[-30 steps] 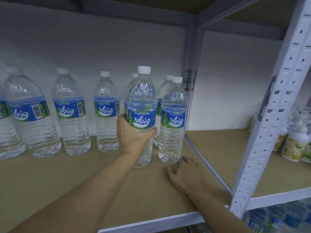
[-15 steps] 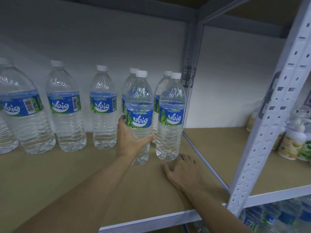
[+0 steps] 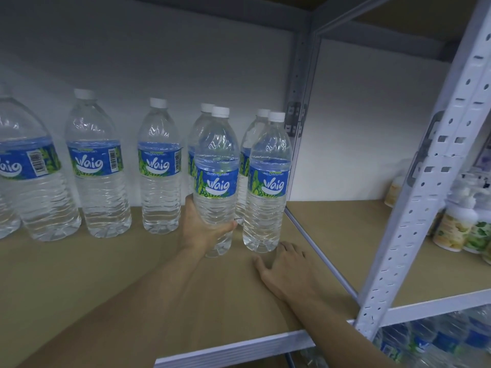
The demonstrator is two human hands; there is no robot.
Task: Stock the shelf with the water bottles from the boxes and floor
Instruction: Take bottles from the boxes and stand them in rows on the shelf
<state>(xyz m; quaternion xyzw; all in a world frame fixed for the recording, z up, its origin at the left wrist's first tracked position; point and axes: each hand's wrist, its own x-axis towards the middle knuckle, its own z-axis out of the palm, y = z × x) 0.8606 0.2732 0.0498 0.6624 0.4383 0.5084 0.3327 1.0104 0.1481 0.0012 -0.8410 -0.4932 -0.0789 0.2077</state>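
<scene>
Bottles [image 3: 98,166] line the shelf [image 3: 79,288] left of the left hand [image 3: 200,231], which is curled round the low body of a held bottle [image 3: 216,181], likely for steady setting-down beside its neighbour [image 3: 265,203]. Further right, the right hand [image 3: 287,269] rests flat, fingers spread, probably bracing.

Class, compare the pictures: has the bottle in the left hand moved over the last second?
Yes. The held bottle has sunk: its cap stood well above that of the neighbouring front bottle, and now barely tops it.
</scene>
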